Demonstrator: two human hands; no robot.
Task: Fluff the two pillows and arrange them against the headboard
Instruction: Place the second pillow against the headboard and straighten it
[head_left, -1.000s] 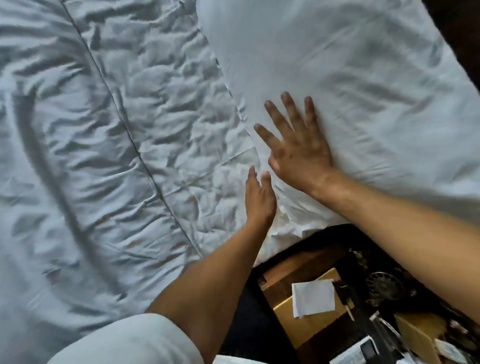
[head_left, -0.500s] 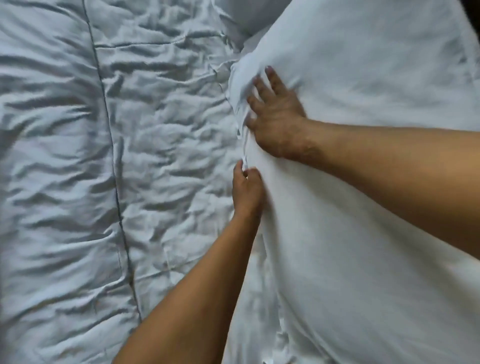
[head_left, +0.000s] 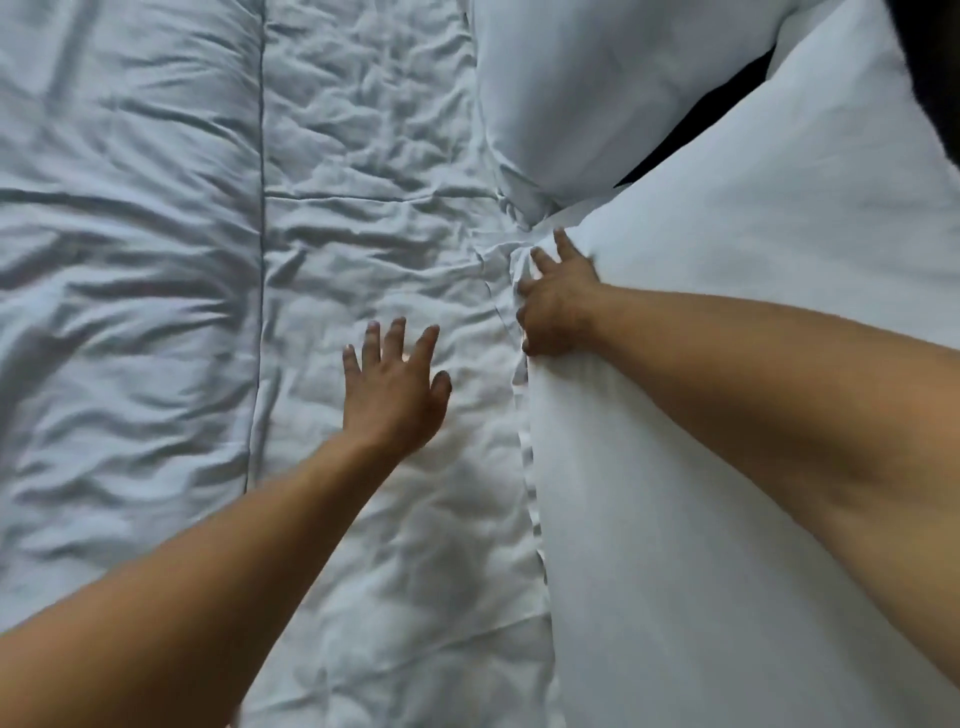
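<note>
and there was the near pillow (head_left: 727, 467), big and white, filling the right side of the view and lying along the right edge of the bed. the right hand (head_left: 558, 306) was on its left edge, close to the far corner, fingers (head_left: 563, 244) dug into the fabric and bunching the seam into folds. that grip was clenched on the pillow's edge, no doubt about it. the right forearm lay across the top of the same pillow.

the left hand (head_left: 395, 387) was over on the duvet (head_left: 156, 312), just beside the pillow but apart from it, fingers straight and fanned out. that grip was released, grasping nothing; whether the palm touched the cover or hovered just above it, could not tell.

up top, the far pillow (head_left: 597, 93) sat beyond the near one, its lower corner meeting the near pillow's far corner right by the right hand's fingertips. a dark gap (head_left: 696, 135) opened between the two pillows further right. the duvet was pale and heavily creased, with a stitched seam (head_left: 260, 260) running up the left half.
</note>
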